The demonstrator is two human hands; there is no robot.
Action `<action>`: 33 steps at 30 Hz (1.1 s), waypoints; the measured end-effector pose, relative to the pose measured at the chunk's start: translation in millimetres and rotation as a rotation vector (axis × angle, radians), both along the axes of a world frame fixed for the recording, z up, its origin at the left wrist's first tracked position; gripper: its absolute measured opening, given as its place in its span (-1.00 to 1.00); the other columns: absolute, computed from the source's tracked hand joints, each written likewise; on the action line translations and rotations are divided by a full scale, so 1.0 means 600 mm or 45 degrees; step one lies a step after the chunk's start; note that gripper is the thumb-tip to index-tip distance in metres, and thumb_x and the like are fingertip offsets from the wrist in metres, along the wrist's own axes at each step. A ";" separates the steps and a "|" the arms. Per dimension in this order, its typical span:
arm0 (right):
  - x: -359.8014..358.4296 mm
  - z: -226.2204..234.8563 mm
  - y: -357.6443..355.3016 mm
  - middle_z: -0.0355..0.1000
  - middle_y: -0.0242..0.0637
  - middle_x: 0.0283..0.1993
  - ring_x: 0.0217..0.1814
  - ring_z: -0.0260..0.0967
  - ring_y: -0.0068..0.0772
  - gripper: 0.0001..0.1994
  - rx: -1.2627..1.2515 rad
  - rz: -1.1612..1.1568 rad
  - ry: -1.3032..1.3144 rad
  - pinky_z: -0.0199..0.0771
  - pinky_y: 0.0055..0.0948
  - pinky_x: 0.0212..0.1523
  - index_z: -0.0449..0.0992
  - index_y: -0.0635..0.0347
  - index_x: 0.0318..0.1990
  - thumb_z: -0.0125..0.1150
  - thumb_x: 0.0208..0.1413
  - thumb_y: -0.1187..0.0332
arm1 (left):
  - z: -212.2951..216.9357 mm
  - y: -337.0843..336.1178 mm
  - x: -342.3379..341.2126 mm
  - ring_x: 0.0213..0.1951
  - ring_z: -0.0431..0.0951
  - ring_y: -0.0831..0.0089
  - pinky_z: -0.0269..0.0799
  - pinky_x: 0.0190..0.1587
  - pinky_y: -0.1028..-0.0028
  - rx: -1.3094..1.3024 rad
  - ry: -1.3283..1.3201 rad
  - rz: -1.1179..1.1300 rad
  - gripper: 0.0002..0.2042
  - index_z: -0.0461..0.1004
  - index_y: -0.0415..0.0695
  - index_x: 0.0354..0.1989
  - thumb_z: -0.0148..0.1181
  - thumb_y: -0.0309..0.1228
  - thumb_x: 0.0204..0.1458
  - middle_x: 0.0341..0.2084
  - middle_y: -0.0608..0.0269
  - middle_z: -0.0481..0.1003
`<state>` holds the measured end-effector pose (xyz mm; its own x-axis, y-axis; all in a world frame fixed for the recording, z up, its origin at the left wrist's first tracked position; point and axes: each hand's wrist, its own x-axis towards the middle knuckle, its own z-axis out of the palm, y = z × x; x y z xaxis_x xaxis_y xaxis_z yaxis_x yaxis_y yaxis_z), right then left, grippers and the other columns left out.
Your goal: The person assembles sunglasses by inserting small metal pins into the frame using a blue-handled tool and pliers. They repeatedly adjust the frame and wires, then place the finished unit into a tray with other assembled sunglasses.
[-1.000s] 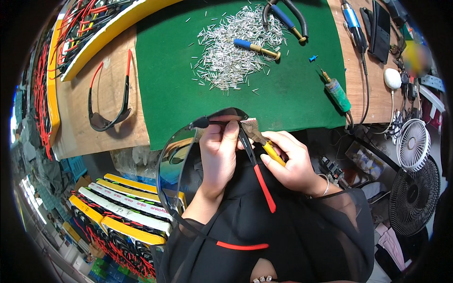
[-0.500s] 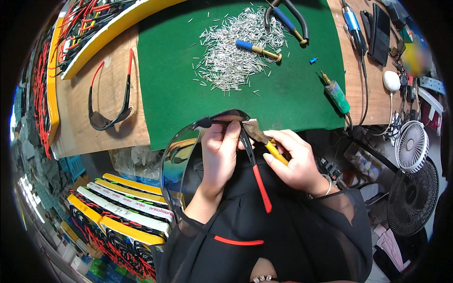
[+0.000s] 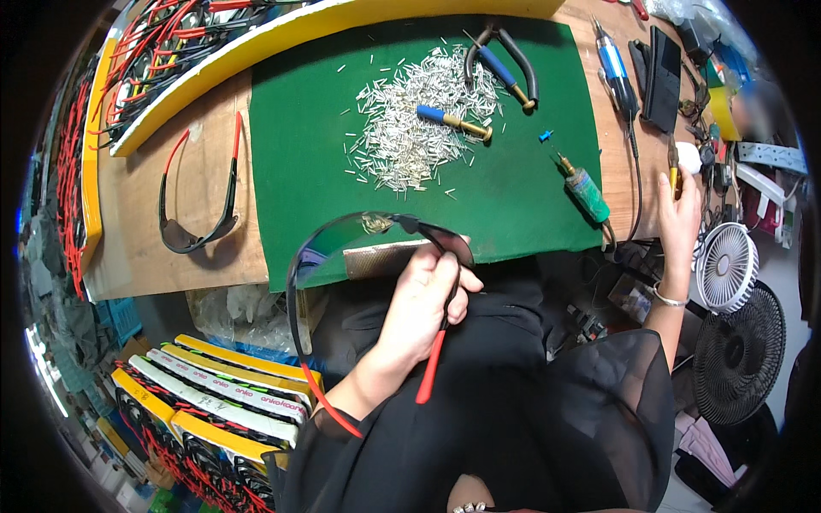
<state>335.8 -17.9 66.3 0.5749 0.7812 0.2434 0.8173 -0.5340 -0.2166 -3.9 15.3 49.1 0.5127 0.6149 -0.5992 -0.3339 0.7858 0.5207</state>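
Note:
My left hand (image 3: pixel 419 312) is closed around a pair of sunglasses (image 3: pixel 346 244) with dark mirrored lenses and red temple tips. It grips them by the hinge side, above my lap and in front of the green mat (image 3: pixel 513 214). Both temples point back toward me. Far to the right, my right hand (image 3: pixel 680 218) reaches over the wooden table with its fingers closed on yellow-handled pliers (image 3: pixel 674 175). Those pliers lie beside a white rounded object (image 3: pixel 688 157), and the hand partly covers them.
Small metal pins (image 3: pixel 398 137) are heaped on the mat, with a blue-and-brass hand driver (image 3: pixel 457 121) on top. Black-handled pliers (image 3: pixel 532 64), a green-handled tool (image 3: pixel 587 197) and a blue electric screwdriver (image 3: pixel 612 67) lie rightward. Another pair of sunglasses (image 3: pixel 192 238) sits left; fans (image 3: pixel 727 267) stand right.
My right hand has left the sunglasses' hinge and carried the yellow-handled pliers to the table's right side. My left hand has turned the sunglasses, keeping hold of them.

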 end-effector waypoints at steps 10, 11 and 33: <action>0.022 -0.062 -0.004 0.21 0.09 -0.03 0.05 0.11 0.02 -0.46 -0.319 -0.014 -0.104 0.07 -0.18 0.07 0.18 0.28 0.08 -0.01 0.05 0.07 | -0.016 -0.020 -0.004 -0.75 0.10 0.73 -0.01 -0.71 0.73 -0.392 -0.070 -0.197 -0.78 0.28 -0.15 -0.28 -0.18 -0.25 0.15 -0.63 0.36 0.36; 0.024 -0.058 -0.004 0.20 0.08 -0.02 0.06 0.11 0.01 -0.46 -0.305 0.020 -0.163 0.06 -0.19 0.07 0.17 0.28 0.09 -0.01 0.05 0.08 | -0.017 -0.018 -0.006 -0.76 0.09 0.73 -0.02 -0.72 0.74 -0.412 -0.101 -0.205 -0.78 0.28 -0.15 -0.28 -0.19 -0.25 0.16 -0.64 0.37 0.36; -0.302 -0.084 0.245 0.26 -0.24 -0.50 -0.41 0.28 -0.31 -0.83 0.228 1.210 -0.261 0.32 -0.39 -0.44 0.35 0.21 -0.50 0.12 -0.16 0.31 | -0.047 -0.043 0.011 -0.74 0.08 0.74 -0.04 -0.70 0.74 -0.337 -0.018 0.034 -0.74 0.30 -0.18 -0.31 -0.19 -0.23 0.16 -0.63 0.40 0.32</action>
